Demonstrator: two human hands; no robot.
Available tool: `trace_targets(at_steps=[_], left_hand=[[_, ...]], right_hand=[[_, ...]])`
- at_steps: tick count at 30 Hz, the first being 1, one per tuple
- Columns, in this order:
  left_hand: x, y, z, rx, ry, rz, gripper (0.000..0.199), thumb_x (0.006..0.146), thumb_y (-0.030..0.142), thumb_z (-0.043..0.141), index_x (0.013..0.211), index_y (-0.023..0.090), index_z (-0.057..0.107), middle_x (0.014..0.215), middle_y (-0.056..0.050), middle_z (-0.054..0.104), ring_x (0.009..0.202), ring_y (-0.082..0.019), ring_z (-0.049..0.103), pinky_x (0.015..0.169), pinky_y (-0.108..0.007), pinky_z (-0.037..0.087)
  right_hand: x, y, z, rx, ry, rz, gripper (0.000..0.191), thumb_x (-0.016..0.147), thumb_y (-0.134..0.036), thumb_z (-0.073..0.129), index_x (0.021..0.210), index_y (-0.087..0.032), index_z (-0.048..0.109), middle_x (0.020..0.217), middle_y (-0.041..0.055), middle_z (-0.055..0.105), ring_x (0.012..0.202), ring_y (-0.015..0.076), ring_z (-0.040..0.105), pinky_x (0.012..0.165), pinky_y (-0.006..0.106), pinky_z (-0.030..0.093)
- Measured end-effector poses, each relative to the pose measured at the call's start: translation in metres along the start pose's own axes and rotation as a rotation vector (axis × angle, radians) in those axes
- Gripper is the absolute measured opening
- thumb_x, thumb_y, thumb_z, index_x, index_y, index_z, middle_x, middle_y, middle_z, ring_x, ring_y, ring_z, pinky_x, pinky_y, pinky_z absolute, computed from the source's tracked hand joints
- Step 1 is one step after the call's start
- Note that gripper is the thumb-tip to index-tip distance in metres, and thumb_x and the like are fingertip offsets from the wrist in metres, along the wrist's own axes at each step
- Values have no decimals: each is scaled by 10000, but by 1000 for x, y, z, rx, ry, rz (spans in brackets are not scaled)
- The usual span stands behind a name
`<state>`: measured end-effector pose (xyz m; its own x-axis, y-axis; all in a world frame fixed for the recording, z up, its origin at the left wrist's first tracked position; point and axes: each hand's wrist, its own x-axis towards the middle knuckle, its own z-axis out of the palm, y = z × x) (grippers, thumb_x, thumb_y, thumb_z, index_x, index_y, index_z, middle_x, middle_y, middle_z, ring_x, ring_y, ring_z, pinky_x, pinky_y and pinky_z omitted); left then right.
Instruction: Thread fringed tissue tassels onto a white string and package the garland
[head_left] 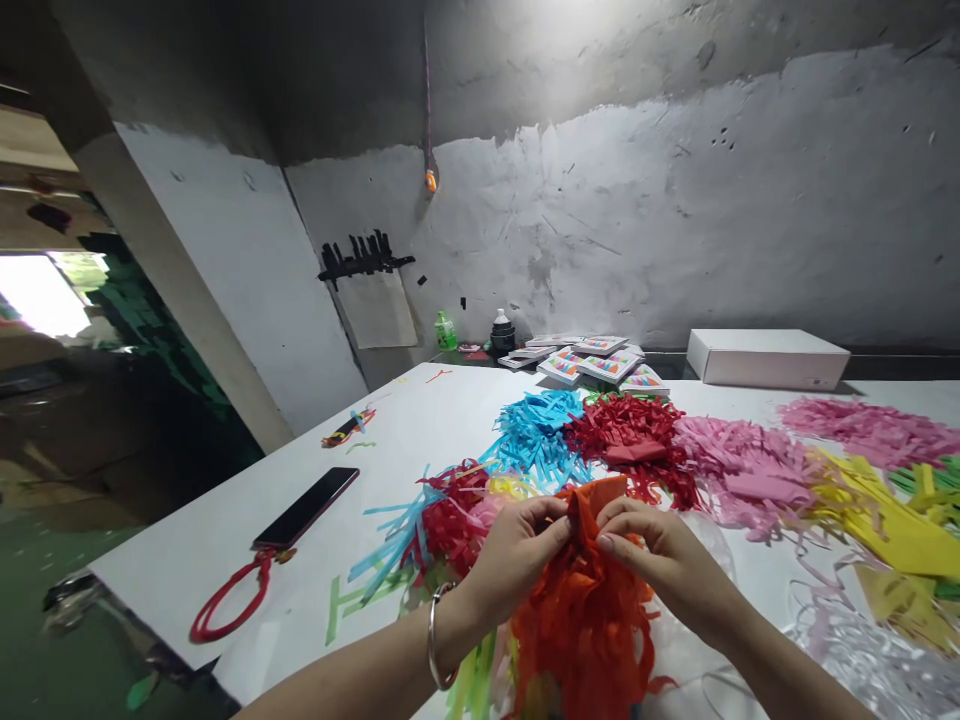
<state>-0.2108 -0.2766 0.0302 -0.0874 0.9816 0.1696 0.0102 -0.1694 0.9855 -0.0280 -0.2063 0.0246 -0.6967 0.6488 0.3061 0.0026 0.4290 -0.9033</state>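
Observation:
A bundle of orange fringed paper (592,620) hangs between my hands above the white table, its strips pointing down. My left hand (517,545), with a silver bangle at the wrist, pinches the gathered upper part from the left. On the right side of the same gather, my right hand (660,550) grips the orange paper with thumb and fingers. Behind the bundle lie piles of light blue strips (541,435), dark red strips (634,440) and pink strips (750,470). A mixed red and blue tassel pile (454,515) lies just left of my left hand.
A black phone (307,508) with a red cord loop (232,605) lies on the white table (180,570) at the left. Yellow strips (877,515) are at the right. Stacked packets (600,362), a green bottle (445,331) and a white box (768,358) stand along the wall.

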Motion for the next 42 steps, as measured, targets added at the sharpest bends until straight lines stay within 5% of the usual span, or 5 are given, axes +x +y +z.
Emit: trace_targets(at_steps=[32, 42], left_hand=[[-3, -3, 2, -34, 17, -73, 324, 749, 443, 779, 802, 125, 747, 718, -35, 680, 665, -148, 565, 641, -252, 434], [-5, -4, 2, -43, 21, -98, 297, 754, 424, 773, 789, 131, 736, 707, -34, 661, 645, -146, 554, 606, -242, 430]], right_hand=[[-10, -6, 1, -38, 6, -22, 246, 885, -394, 667, 718, -215, 641, 863, 9, 629, 829, 158, 593, 765, 274, 422], [-12, 2, 1, 112, -22, 61, 225, 872, -420, 684, 757, -239, 753, 891, 16, 619, 863, 162, 578, 802, 277, 412]])
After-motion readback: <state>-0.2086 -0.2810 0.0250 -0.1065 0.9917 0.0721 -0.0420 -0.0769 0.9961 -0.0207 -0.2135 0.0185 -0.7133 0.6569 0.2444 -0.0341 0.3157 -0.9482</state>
